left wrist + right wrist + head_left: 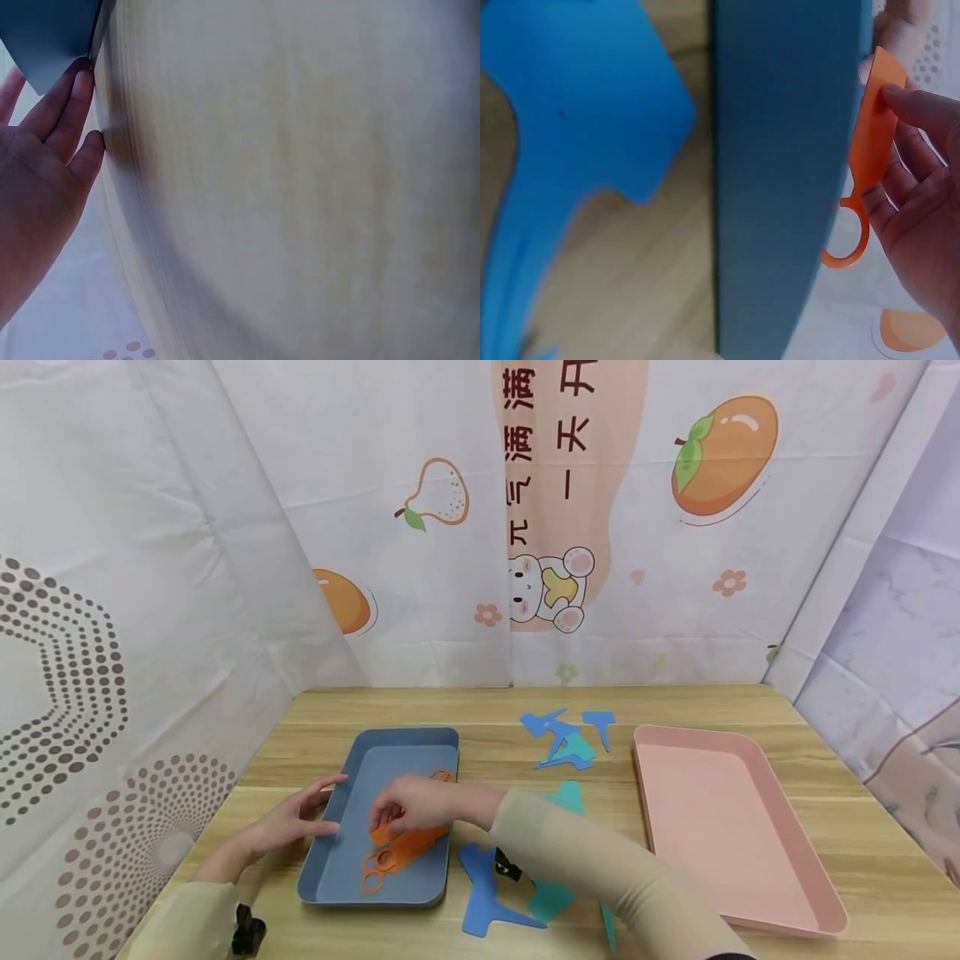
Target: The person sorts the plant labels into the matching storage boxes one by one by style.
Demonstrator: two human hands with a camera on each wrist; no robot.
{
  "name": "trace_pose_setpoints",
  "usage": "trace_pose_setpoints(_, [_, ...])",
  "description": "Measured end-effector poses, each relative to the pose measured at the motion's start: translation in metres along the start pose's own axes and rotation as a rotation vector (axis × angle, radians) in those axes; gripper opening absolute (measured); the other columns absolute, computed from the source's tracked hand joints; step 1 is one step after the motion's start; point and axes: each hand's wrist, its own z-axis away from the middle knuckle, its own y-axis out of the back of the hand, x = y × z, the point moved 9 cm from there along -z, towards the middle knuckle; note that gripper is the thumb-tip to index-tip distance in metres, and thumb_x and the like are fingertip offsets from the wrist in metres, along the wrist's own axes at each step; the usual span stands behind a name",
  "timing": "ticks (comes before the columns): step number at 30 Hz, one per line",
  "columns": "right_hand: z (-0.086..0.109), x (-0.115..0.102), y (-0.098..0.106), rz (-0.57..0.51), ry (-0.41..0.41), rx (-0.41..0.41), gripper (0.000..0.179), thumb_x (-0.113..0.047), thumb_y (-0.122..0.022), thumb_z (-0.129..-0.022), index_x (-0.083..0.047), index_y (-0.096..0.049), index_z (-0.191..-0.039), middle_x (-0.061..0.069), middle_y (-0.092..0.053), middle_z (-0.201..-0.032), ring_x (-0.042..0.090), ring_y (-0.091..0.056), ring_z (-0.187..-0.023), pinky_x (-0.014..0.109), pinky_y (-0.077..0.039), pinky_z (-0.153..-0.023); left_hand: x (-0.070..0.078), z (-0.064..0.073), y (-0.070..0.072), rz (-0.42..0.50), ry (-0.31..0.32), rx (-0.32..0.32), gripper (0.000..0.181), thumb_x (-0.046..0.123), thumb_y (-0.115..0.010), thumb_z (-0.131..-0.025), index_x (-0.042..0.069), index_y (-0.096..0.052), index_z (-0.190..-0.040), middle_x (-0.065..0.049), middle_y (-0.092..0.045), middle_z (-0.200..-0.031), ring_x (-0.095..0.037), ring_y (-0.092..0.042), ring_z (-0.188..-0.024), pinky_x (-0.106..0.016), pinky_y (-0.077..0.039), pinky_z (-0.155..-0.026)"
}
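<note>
My right hand [412, 802] is over the blue-grey tray [375, 785] and pinches a flat orange tag [876, 124] between thumb and fingers. A ring loop shows at the tag's lower end in the right wrist view. Beneath that hand, more orange ring-ended tags [412, 847] lie in the tray, partly hidden by the hand. My left hand [292, 818] is at the tray's left side, its thumb and fingers spread along the rim. In the left wrist view, the fingertips [81, 82] touch the tray's outer wall.
Blue T-shaped tags [483, 893] lie right of the tray, with teal tags [551, 900] partly under my right sleeve. Farther back is a pile of blue and teal tags [573, 745]. A pink tray [727, 827] stands at the right. A printed curtain [450, 568] hangs behind the table.
</note>
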Motion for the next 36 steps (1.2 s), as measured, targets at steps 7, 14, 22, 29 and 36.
trace_pose_setpoints(7, [0.003,0.012,-0.019,-0.007,-0.042,-0.024,0.014,-0.003,-0.067,-0.091,-0.009,-0.072,-0.103,-0.007,-0.066,-0.093,-0.005,-0.057,-0.083,0.008,-0.042,-0.075,-0.001,0.0,0.001,0.01,0.004,0.002,0.076,0.011,-0.067,-0.093,-0.003,-0.02,-0.151,-0.04,-0.02,-0.148,-0.056,-0.02,-0.134,-0.015,-0.038,-0.089])
trace_pose_setpoints(14, [0.005,0.023,-0.024,-0.033,-0.07,0.005,0.014,-0.003,-0.069,-0.089,-0.011,-0.073,-0.1,-0.009,-0.065,-0.09,-0.005,-0.055,-0.08,0.009,-0.043,-0.074,0.0,0.0,0.001,0.011,0.006,0.004,0.076,0.012,-0.067,-0.092,-0.004,-0.02,-0.15,-0.04,-0.022,-0.147,-0.056,-0.022,-0.133,-0.015,-0.039,-0.089])
trace_pose_setpoints(22, [0.007,0.027,-0.025,-0.034,-0.081,0.023,0.012,-0.005,-0.071,-0.089,-0.012,-0.073,-0.099,-0.012,-0.065,-0.09,-0.007,-0.055,-0.079,0.009,-0.043,-0.073,-0.001,0.0,0.0,0.01,0.005,0.007,0.076,0.012,-0.067,-0.092,-0.004,-0.02,-0.15,-0.041,-0.022,-0.147,-0.056,-0.022,-0.133,-0.015,-0.038,-0.089])
trace_pose_setpoints(29, [0.016,0.034,-0.012,-0.069,-0.119,0.076,0.009,-0.008,-0.069,-0.091,-0.012,-0.072,-0.099,-0.012,-0.065,-0.091,-0.005,-0.056,-0.084,0.011,-0.044,-0.076,-0.002,0.001,-0.002,0.031,0.013,-0.003,0.077,0.012,-0.067,-0.093,-0.003,-0.019,-0.151,-0.041,-0.02,-0.147,-0.056,-0.021,-0.134,-0.016,-0.04,-0.088])
trace_pose_setpoints(36, [0.033,0.039,0.012,-0.117,-0.133,0.107,0.007,-0.006,-0.07,-0.09,-0.005,-0.072,-0.096,-0.008,-0.066,-0.086,0.001,-0.059,-0.077,0.016,-0.048,-0.066,-0.001,0.001,0.0,0.016,0.015,0.003,0.077,0.012,-0.067,-0.092,-0.003,-0.019,-0.151,-0.04,-0.021,-0.148,-0.056,-0.021,-0.134,-0.014,-0.037,-0.089])
